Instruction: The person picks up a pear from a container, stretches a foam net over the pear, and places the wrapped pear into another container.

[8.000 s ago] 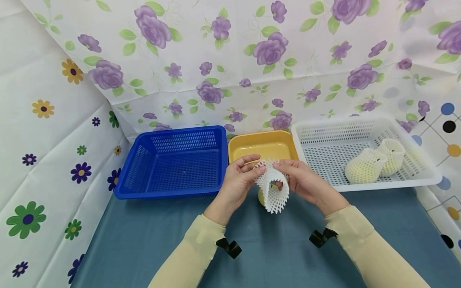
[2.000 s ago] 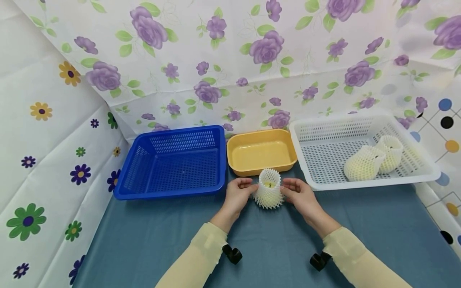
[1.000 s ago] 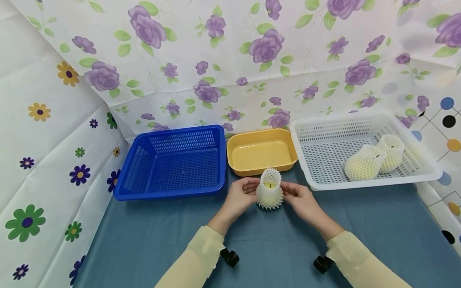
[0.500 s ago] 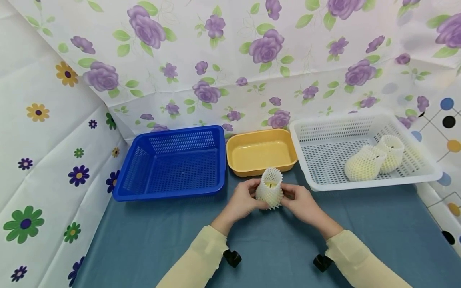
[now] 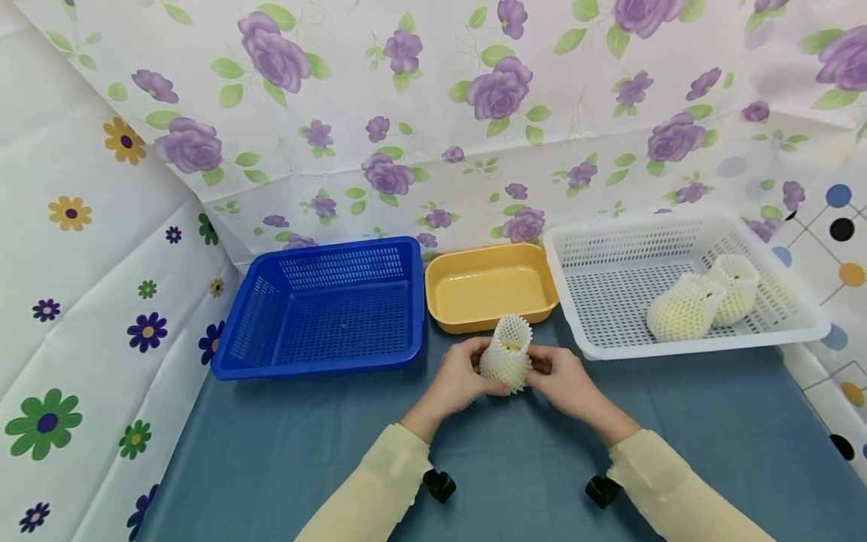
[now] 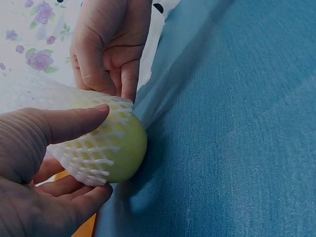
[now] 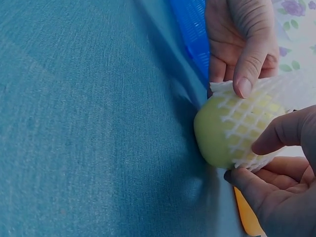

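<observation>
In the head view a round yellow-green fruit [image 7: 210, 131] sits inside a white foam net sleeve [image 5: 508, 357] on the blue cloth, just in front of the yellow tray. Its smooth bottom end bulges bare out of the net in both wrist views, while the sleeve's wide mouth points up and back. My left hand [image 5: 460, 380] grips the netted fruit from the left, thumb across the net and fingers underneath. From the other side my right hand [image 5: 565, 382] holds it between thumb and fingers. Some fingertips are hidden behind the fruit.
Behind the hands stand a blue basket [image 5: 233, 346] at left, a yellow tray [image 5: 467, 324] in the middle and a white basket [image 5: 704, 348] at right. Two netted fruits [image 5: 684, 307] lie in the white basket. A floral sheet hangs behind.
Eight seconds ago both hands stretched the sleeve, with the fruit partly behind it; now the fruit is inside. Over the last second the left thumb moved across the net's front, and the fruit tilted slightly.
</observation>
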The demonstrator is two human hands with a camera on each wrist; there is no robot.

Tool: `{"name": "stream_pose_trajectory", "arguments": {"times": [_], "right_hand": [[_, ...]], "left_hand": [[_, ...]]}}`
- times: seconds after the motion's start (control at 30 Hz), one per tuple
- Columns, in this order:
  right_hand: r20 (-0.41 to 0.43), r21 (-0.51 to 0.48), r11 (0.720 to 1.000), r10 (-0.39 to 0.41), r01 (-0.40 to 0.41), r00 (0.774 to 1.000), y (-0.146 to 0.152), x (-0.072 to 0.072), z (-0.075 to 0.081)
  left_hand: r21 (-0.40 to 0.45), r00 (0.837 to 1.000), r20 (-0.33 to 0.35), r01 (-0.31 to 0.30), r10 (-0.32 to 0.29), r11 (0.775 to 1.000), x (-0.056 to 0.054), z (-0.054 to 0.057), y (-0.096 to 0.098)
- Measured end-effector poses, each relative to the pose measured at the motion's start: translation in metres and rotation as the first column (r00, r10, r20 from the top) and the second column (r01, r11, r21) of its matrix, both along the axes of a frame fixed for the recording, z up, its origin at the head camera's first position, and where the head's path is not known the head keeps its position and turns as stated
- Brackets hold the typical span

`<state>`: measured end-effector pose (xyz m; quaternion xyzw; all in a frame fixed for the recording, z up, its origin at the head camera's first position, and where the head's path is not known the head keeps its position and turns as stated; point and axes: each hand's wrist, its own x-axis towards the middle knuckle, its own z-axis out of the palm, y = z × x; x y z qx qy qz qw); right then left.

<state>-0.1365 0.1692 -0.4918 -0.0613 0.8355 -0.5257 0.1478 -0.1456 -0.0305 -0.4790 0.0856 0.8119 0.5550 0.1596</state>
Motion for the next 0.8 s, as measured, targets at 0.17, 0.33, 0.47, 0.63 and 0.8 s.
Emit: {"name": "stream_pose_trajectory", "arguments": {"times": [0.17,0.33,0.47,0.63,0.8], "right_hand": [[0.025,-0.022,1.000,-0.002,0.002,1.000,0.0008,0.0000,-0.0014],[0.081,-0.086,0.996,-0.004,0.011,0.997,0.0008,0.0012,-0.0006],[0.134,-0.121,0.992,-0.009,0.025,0.991,0.0005,0.0032,0.0000],[0.189,-0.160,0.981,-0.074,0.105,0.979,-0.0015,0.0040,0.0014],[0.207,-0.149,0.969,-0.164,0.197,0.965,-0.0022,0.0023,0.0007]], "left_hand": [[-0.045,1.000,-0.011,-0.003,0.003,0.999,0.0001,-0.0019,0.0001],[-0.004,1.000,0.006,-0.007,0.007,1.000,0.0003,-0.0020,-0.0019],[0.018,0.999,0.037,-0.008,0.008,1.000,0.0014,-0.0009,-0.0035],[0.027,0.998,0.059,-0.004,0.002,1.000,0.0035,0.0065,-0.0029],[0.033,0.998,0.066,-0.005,0.003,0.999,0.0028,0.0052,-0.0032]]}}
